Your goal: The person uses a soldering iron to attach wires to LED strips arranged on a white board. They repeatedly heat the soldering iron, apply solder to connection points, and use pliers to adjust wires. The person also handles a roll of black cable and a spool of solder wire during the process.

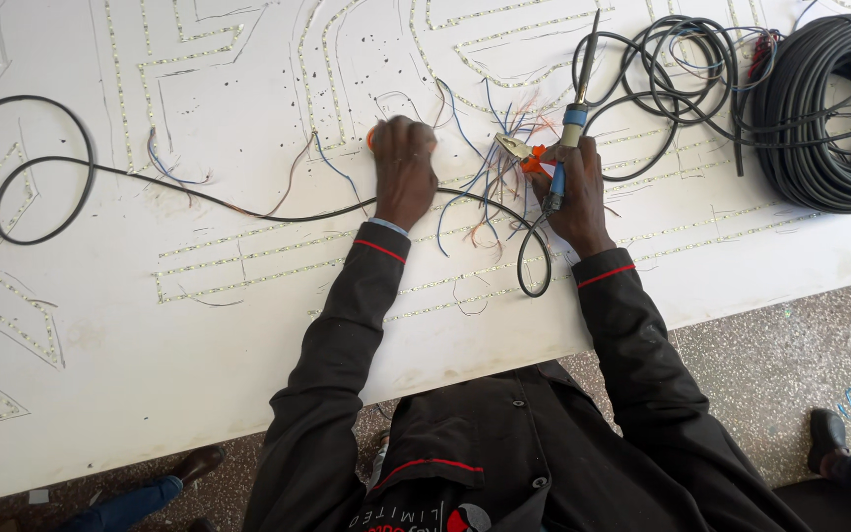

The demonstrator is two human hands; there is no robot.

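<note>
Soldering iron (571, 118) on white surface (150, 335), gripped with orange pliers (527, 155) in right hand (575, 192). Left hand (404, 167) closed over small orange object (371, 137), beside blue wires (485, 187). Black cable (41, 167) left, cable coil (829, 108) far right.

1. The left hand (404, 169) presses on a white board (150, 335), covering something orange.
2. The right hand (573, 192) grips a blue-handled soldering iron (565, 148).
3. A black cable coil (829, 108) lies at two o'clock.
</note>
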